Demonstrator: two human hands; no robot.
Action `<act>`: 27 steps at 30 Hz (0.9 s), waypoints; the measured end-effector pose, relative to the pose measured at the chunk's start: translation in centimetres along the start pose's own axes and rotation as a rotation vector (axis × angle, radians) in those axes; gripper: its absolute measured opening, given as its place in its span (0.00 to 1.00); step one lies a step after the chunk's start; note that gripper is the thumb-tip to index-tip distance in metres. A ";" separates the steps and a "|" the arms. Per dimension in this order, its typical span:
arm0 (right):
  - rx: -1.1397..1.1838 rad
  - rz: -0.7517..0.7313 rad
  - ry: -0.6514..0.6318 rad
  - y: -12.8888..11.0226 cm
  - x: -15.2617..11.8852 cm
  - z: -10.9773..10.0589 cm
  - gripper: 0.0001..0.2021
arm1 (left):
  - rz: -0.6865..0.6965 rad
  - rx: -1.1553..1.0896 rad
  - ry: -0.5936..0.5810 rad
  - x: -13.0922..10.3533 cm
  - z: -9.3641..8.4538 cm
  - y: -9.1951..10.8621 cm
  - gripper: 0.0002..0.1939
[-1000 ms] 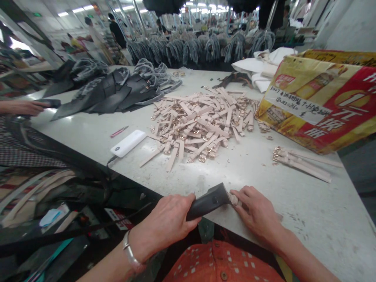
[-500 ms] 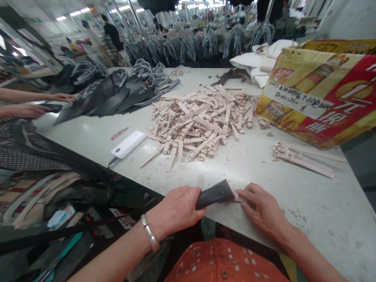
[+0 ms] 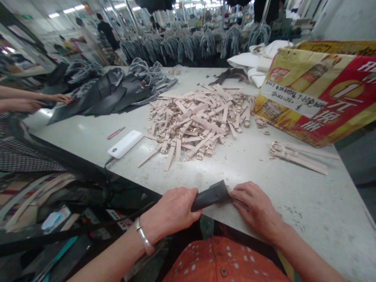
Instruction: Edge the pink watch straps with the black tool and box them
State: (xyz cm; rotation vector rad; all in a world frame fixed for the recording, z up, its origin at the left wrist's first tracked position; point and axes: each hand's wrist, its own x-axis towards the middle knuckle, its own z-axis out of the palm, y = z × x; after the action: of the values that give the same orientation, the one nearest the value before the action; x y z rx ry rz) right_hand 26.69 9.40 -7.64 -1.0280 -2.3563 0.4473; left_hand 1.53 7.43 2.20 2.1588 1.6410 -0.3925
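Observation:
In the head view my left hand [image 3: 178, 208] is closed around a black handheld tool [image 3: 212, 196] with a wider, blunt far end. That end points right, just above the table's near edge. Pressed together at its tip are the fingers of my right hand [image 3: 255, 207], pinching a small beige strap [image 3: 229, 190]. Most of this strap is hidden by the fingers and the tool. Beyond both hands lies a large pile of beige buckle straps [image 3: 194, 121] with gold-coloured buckles. A few similar straps [image 3: 302, 156] lie together on the right.
A white power bank-like device [image 3: 125, 144] with a cable and a small pink tool [image 3: 116, 133] lie on the left. A yellow and red carton [image 3: 311, 94] stands at right. Black bag pieces [image 3: 111, 92] are heaped far left, beside a co-worker's hands [image 3: 60, 98].
The black tool's tip and my right fingers now sit closer together, and less of the pinched strap shows. The whole view has shifted slightly.

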 end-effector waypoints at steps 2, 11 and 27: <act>-0.040 -0.032 0.002 0.2 0.4 0.2 0.10 | -0.003 0.004 0.011 0.1 0.2 -0.2 0.13; -0.116 -0.070 -0.007 0.6 1.1 0.7 0.11 | -0.001 -0.023 0.028 0.2 0.6 -1.0 0.14; -0.088 0.094 -0.038 0.9 1.7 1.2 0.10 | 0.036 -0.010 0.029 0.4 -0.4 -0.2 0.12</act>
State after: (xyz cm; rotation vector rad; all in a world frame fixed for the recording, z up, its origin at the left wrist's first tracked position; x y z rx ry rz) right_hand 25.48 11.14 -8.49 -1.1845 -2.3870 0.4042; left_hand 1.42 8.00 2.29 2.1927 1.6140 -0.3440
